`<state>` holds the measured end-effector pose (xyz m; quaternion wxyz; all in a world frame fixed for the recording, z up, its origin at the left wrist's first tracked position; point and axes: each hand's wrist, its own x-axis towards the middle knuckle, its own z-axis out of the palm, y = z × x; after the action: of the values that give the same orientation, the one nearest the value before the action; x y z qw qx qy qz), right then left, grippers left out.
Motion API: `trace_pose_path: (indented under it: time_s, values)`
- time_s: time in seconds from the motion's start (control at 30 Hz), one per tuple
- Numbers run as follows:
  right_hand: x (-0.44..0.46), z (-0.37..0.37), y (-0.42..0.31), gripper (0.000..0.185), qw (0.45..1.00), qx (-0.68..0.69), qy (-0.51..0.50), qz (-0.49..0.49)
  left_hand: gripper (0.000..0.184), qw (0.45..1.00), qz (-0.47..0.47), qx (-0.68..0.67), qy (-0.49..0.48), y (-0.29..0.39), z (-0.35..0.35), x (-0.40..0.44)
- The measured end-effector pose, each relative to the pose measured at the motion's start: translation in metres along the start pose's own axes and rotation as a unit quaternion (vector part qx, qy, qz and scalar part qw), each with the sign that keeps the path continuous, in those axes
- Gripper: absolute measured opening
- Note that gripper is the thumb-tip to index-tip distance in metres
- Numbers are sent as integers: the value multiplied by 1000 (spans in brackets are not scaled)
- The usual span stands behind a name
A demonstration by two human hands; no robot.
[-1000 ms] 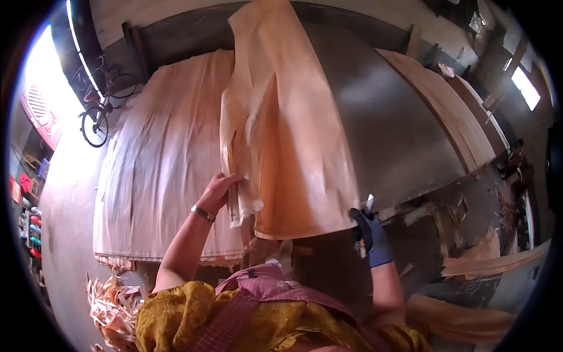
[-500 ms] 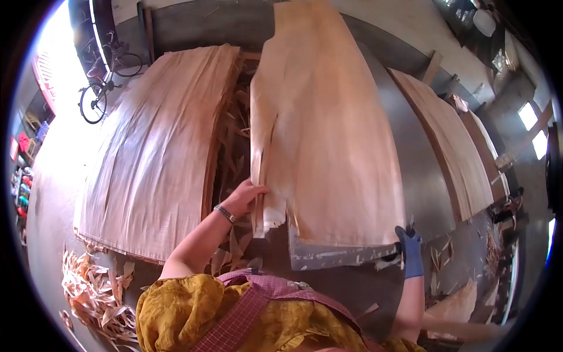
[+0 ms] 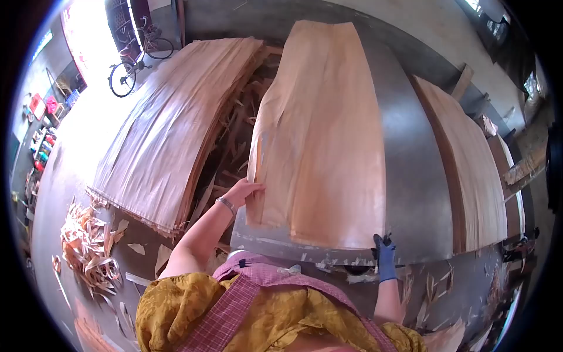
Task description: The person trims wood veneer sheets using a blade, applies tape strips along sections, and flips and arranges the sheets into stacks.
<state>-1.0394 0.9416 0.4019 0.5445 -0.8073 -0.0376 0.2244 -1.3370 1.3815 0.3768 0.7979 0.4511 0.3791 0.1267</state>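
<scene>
A long, thin sheet of wood veneer (image 3: 334,141) lies over a smooth grey metal-looking table (image 3: 413,170), its near edge close to my body. My left hand (image 3: 243,192), bare and with a band at the wrist, pinches the sheet's left edge near a split. My right hand (image 3: 385,258) wears a blue glove with dark fingertips and is at the sheet's near right corner. Its fingers look curled; what they hold is too small and dark to make out.
Left of me stands a broad veneer stack (image 3: 176,129), and another stack (image 3: 463,164) is at the right. Curled wood scraps (image 3: 88,246) are heaped on the floor at left, with more strips between stack and table. A bicycle (image 3: 132,70) stands by the bright doorway.
The veneer sheet has come down and nearer, lying flatter on the table. Both hands have moved slightly left in view, still at the sheet's edges. The camera view has shifted.
</scene>
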Motion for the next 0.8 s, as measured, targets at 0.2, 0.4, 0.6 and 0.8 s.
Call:
trace_pose_path:
  time_s: [0.2,0.4,0.6,0.8]
  values:
    - [15,-15,48,28,1000,14,-26,10,27,993,16,69,95,-49,10,1]
    - [25,-26,116,49,941,-292,117,-127,27,986,38,81,143,-83,22,-15]
    - [74,-16,144,41,983,-116,36,-138,40,971,62,151,173,-100,2,29]
    - [94,0,181,44,981,-137,101,-93,50,924,51,264,272,-65,23,33]
